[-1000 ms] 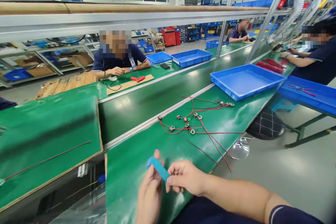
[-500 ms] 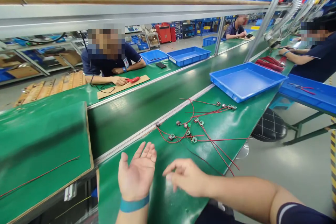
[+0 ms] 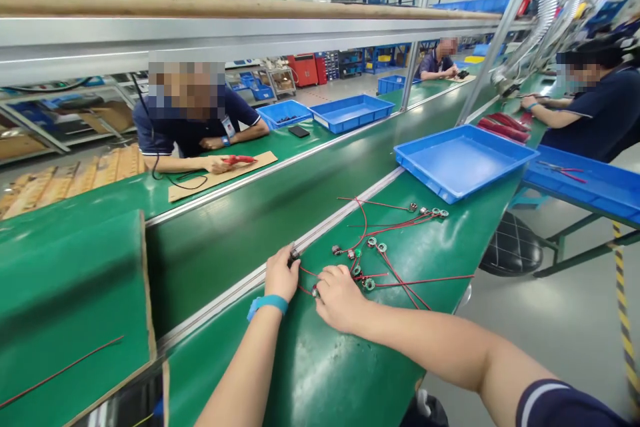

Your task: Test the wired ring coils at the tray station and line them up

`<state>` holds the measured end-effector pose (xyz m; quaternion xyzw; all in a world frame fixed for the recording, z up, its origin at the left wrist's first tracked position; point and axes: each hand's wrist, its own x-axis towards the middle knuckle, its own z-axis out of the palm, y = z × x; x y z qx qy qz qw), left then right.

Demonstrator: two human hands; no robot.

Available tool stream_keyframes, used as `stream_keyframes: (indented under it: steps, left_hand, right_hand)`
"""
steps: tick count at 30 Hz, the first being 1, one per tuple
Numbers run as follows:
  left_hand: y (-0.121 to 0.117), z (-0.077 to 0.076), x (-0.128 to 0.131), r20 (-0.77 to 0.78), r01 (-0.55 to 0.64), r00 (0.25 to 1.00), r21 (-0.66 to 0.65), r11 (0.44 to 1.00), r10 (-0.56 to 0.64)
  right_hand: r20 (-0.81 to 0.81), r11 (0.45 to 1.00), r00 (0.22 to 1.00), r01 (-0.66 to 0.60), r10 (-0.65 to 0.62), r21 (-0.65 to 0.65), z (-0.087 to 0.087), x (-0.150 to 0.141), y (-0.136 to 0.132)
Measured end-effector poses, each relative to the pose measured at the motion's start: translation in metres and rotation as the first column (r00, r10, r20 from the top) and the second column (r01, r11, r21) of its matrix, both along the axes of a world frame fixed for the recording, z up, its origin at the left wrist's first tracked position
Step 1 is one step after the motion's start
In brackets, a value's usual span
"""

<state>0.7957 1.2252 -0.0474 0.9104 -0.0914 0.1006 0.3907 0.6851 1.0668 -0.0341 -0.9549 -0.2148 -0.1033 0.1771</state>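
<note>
Pinching a small dark connector (image 3: pixel 294 256) in a narrow grip, the person's left hand (image 3: pixel 281 273), with a blue wristband (image 3: pixel 267 305) at its wrist, rests just beside the aluminium rail (image 3: pixel 225 297) of the green workbench (image 3: pixel 310 360). The right hand (image 3: pixel 340 297) curls down over the red wires (image 3: pixel 400 280) close by, its fingers bunched near a ring-shaped part (image 3: pixel 369 284) (whether they hold anything, I cannot tell). The other wired rings lie scattered on the bench at about 1 o'clock from the hands. Farther out at 1 o'clock sits a blue plastic tray (image 3: pixel 460 160), and a second tray (image 3: pixel 580 187) holding pliers (image 3: pixel 563 171) stands at 3 o'clock. Across the line at 11 o'clock, a co-worker (image 3: pixel 185 137) handles a red-handled tool (image 3: pixel 237 160) on a cardboard sheet (image 3: pixel 250 177).
</note>
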Motion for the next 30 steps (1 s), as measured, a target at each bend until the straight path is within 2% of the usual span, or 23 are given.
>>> stream_keyframes:
  steps: [3, 6, 8, 10, 13, 15, 17, 19, 21, 22, 25, 28, 30]
  left_hand:
    - [0.002, -0.002, -0.001, 0.004, 0.029, 1.000, -0.005, 1.000, -0.029]
    - [0.007, 0.001, -0.021, 0.025, 0.029, 0.999, -0.014, 0.999, -0.029]
    - [0.012, 0.005, -0.039, 0.022, -0.013, 1.000, -0.002, 1.000, 0.013]
    - [0.017, 0.011, -0.055, -0.070, -0.063, 0.995, 0.018, 0.998, 0.065]
    - [0.020, 0.026, -0.072, -0.324, -0.109, 0.942, -0.043, 0.993, 0.089]
    - [0.020, 0.038, -0.079, -0.407, -0.140, 0.910, -0.113, 0.984, 0.082]
    - [0.017, 0.053, -0.086, -0.390, -0.156, 0.917, -0.164, 0.974, 0.081]
    - [0.013, 0.070, -0.093, -0.317, -0.166, 0.944, -0.198, 0.966, 0.097]
    - [0.009, 0.089, -0.099, -0.218, -0.188, 0.966, -0.234, 0.954, 0.137]
    - [0.008, 0.099, -0.102, -0.173, -0.205, 0.971, -0.256, 0.945, 0.164]
    - [0.011, 0.129, -0.108, -0.090, -0.289, 0.957, -0.358, 0.888, 0.276]
    - [0.031, 0.153, -0.112, -0.053, -0.419, 0.895, -0.435, 0.797, 0.442]
    - [0.056, 0.159, -0.115, -0.057, -0.492, 0.847, -0.461, 0.739, 0.528]
  right_hand:
    - [-0.038, 0.993, 0.992, -0.120, 0.119, -0.011, 0.008, -0.027, -0.007]
    - [-0.190, 0.945, 0.948, -0.285, 0.254, -0.159, 0.012, -0.051, -0.010]
    - [-0.272, 0.913, 0.926, -0.328, 0.261, -0.243, 0.010, -0.059, -0.009]
    - [-0.296, 0.914, 0.924, -0.319, 0.242, -0.250, 0.006, -0.060, -0.004]
    - [-0.260, 0.941, 0.929, -0.308, 0.265, -0.141, 0.006, -0.057, 0.002]
    - [-0.200, 0.953, 0.937, -0.301, 0.287, -0.041, 0.013, -0.055, 0.001]
    - [-0.107, 0.975, 0.970, -0.213, 0.219, 0.061, 0.020, -0.053, -0.004]
    - [-0.016, 0.986, 0.997, -0.067, 0.070, 0.151, 0.024, -0.047, -0.011]
    - [0.002, 0.977, 1.000, 0.026, -0.028, 0.211, 0.022, -0.037, -0.018]
    - [-0.021, 0.973, 0.999, 0.042, -0.038, 0.228, 0.020, -0.030, -0.021]
    - [-0.053, 0.958, 0.998, -0.009, 0.025, 0.286, 0.013, -0.007, -0.025]
    - [0.167, 0.910, 0.980, -0.165, 0.108, 0.380, 0.022, 0.005, -0.019]
    - [0.330, 0.874, 0.929, -0.294, 0.167, 0.387, 0.036, 0.002, -0.011]
